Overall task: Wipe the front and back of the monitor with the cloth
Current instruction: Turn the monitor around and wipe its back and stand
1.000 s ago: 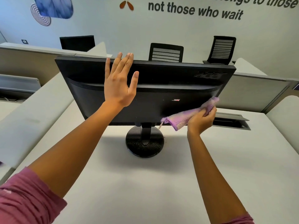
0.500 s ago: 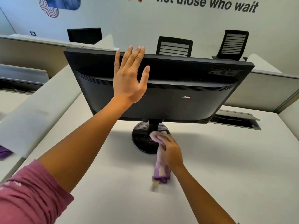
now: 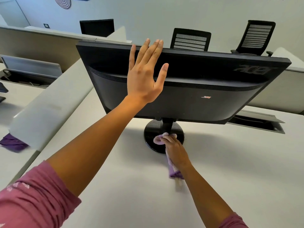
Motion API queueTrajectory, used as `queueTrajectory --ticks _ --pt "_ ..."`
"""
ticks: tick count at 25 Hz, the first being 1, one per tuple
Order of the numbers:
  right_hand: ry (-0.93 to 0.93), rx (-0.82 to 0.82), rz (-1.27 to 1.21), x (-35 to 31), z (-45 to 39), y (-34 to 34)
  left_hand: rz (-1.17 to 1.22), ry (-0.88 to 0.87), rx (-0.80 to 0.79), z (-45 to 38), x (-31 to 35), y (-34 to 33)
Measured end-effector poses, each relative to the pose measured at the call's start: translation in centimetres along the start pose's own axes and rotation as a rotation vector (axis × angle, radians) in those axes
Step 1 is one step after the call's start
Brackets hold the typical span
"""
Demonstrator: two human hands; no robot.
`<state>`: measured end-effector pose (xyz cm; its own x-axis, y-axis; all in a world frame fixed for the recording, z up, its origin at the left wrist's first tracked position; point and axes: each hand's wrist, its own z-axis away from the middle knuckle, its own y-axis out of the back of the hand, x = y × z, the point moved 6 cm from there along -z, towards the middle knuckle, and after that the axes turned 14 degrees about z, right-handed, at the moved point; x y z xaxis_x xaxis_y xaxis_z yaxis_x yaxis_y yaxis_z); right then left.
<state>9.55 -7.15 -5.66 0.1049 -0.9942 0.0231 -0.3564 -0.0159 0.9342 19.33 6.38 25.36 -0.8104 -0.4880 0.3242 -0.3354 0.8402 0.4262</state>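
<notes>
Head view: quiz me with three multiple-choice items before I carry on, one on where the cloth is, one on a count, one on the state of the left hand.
1. Where is the cloth?
A. on the monitor's top edge
B. on the round stand base
C. draped over a chair

2. How many mesh-backed chairs stand behind the monitor?
A. two
B. four
C. none

3. How is the left hand?
A. curled in a fist
B. pinching the cloth
C. flat, fingers straight, against the monitor's back

Answers:
1 B: the right hand grips the cloth against the stand base.
2 A: two slatted backrests show above the top edge.
3 C: its fingers reach the top edge.
</notes>
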Motion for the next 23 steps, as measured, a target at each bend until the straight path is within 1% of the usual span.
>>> queueTrajectory --ticks 2,5,6,7,10,12,14,18,20,23 --pt "-0.102 0.024 -0.031 0.7 0.7 0.3 0.000 0.004 -0.005 0.0 0.0 0.0" --pt "-0.340 0.041 0.014 2.5 1.7 0.9 0.006 0.004 -0.007 -0.1 0.0 0.0" --pt "-0.382 0.053 0.011 2.8 1.8 1.2 0.006 -0.001 -0.006 -0.1 0.0 0.0" --pt "-0.373 0.063 -0.001 2.7 1.6 1.5 0.001 -0.004 -0.004 -0.1 0.1 0.0" --pt "-0.207 0.050 -0.030 1.0 0.7 1.7 -0.007 -0.004 0.006 -0.2 0.0 0.0" --pt "-0.185 0.034 -0.007 1.0 1.0 1.5 -0.014 -0.011 0.016 -0.2 0.0 -0.1" --pt "-0.260 0.019 0.013 2.1 1.6 2.1 -0.024 -0.022 0.021 0.0 0.0 -0.1" --pt "-0.579 0.114 -0.169 6.1 1.4 4.4 -0.035 -0.024 0.026 -0.2 -0.1 -0.2" --pt "-0.600 0.087 -0.230 6.9 -0.1 4.2 -0.043 -0.026 0.026 -0.3 0.0 -0.2" --pt "-0.515 -0.041 -0.273 6.5 -1.2 1.6 -0.044 -0.023 0.019 -0.1 -0.2 -0.4"
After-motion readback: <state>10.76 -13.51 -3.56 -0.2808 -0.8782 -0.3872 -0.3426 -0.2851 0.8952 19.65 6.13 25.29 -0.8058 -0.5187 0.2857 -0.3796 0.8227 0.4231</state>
